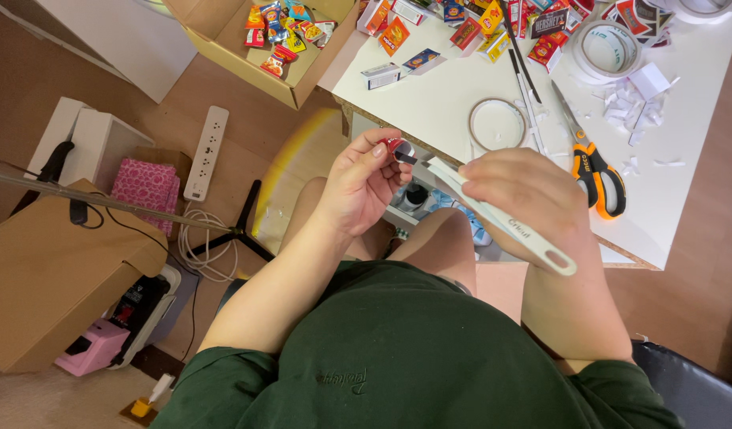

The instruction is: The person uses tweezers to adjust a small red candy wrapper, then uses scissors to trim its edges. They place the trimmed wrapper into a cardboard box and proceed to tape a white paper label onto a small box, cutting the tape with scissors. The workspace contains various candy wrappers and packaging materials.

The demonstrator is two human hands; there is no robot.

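Note:
My left hand [364, 181] pinches a tiny red and white printed paper box [398, 148] between thumb and fingers, just off the near edge of the white table [429, 99]. My right hand [529, 195] grips a long white tool with a hole in its handle end [509, 225]; its tip points at the small box. Both hands hover over my lap, in front of my green shirt.
On the table lie orange-handled scissors [592, 167], tape rolls [497, 123] [608, 49], white paper scraps [632, 107] and several miniature colourful boxes [469, 32]. A cardboard box with more miniatures [283, 36] sits at the top left. A power strip [206, 151], cables and cartons lie on the floor.

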